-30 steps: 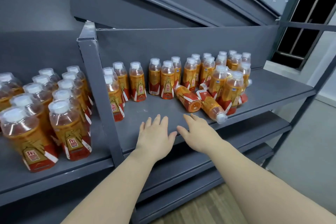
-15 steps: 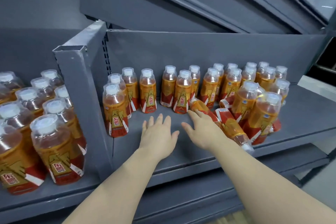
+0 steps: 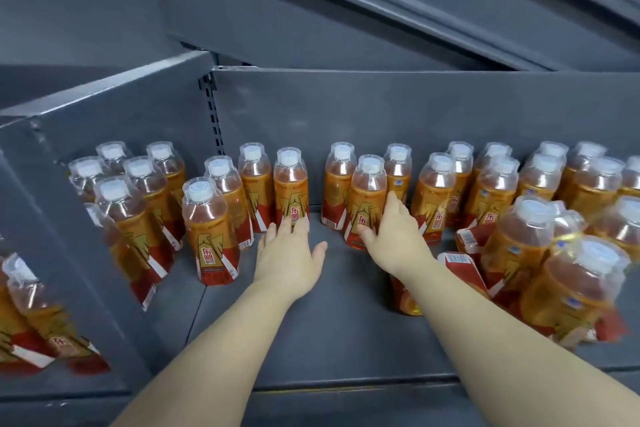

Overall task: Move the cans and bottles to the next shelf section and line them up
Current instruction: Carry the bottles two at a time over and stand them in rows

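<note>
Several orange drink bottles with red-gold labels and clear caps stand on a grey shelf [image 3: 329, 322]. My left hand [image 3: 289, 253] lies flat with straight fingers, and its fingertips touch the base of one upright bottle [image 3: 291, 180]. My right hand [image 3: 391, 236] holds the lower part of a neighbouring upright bottle [image 3: 369, 184], thumb on the label front and fingers up its right side. A fallen bottle [image 3: 460, 263] lies partly hidden under my right forearm.
A dense cluster of upright bottles [image 3: 533, 236] fills the shelf's right side. One bottle [image 3: 207, 229] stands alone to the left of my left hand. A grey divider panel [image 3: 69, 135] at the left separates this section from more bottles.
The view has moved closer. Both hands have reached forward from the bare shelf front to the back row. The left hand now touches one bottle, and the right hand has taken hold of another.
</note>
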Demonstrator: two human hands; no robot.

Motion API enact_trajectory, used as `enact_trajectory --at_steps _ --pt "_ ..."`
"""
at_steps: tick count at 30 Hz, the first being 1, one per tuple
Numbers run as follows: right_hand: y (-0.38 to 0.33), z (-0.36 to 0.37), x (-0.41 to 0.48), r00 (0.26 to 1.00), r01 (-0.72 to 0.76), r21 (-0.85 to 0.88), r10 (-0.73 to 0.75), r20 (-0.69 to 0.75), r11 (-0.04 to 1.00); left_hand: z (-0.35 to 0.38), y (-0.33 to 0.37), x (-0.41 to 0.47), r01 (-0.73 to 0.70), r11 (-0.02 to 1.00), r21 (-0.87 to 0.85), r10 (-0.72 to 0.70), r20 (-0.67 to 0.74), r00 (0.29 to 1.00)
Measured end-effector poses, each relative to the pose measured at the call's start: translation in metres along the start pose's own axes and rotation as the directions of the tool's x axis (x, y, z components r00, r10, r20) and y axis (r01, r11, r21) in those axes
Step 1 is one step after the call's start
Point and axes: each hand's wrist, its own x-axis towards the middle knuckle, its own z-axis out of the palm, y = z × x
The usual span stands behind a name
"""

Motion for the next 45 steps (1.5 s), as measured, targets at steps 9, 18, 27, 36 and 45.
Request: enact_trajectory --at_steps 9,18,27,36,45 --pt "-0.001 0.018 0.040 0.994 -0.082 0.229 0.098 -0.057 0.970 0.009 0.001 0.040 0.107 0.978 -0.178 -0.128 -0.115 0.985" --pt "-0.003 0.035 0.060 0.978 -0.076 0.353 0.139 -0.157 0.932 0.019 -0.004 0.083 0.252 0.824 -0.507 -0.379 -0.162 0.911" --pt "-0.003 0.039 0.064 0.971 -0.088 0.316 0.151 -0.183 0.945 0.025 0.000 0.105 0.316 0.791 -0.524 -0.456 -0.161 0.875" --pt "-0.004 0.042 0.061 0.969 -0.081 0.321 0.150 -0.196 0.944 0.027 0.002 0.102 0.301 0.810 -0.504 -0.451 -0.208 0.868" --pt "-0.009 0.033 0.049 0.978 -0.091 0.345 0.149 -0.145 0.934 0.021 0.005 0.072 0.263 0.842 -0.471 -0.395 -0.206 0.895"
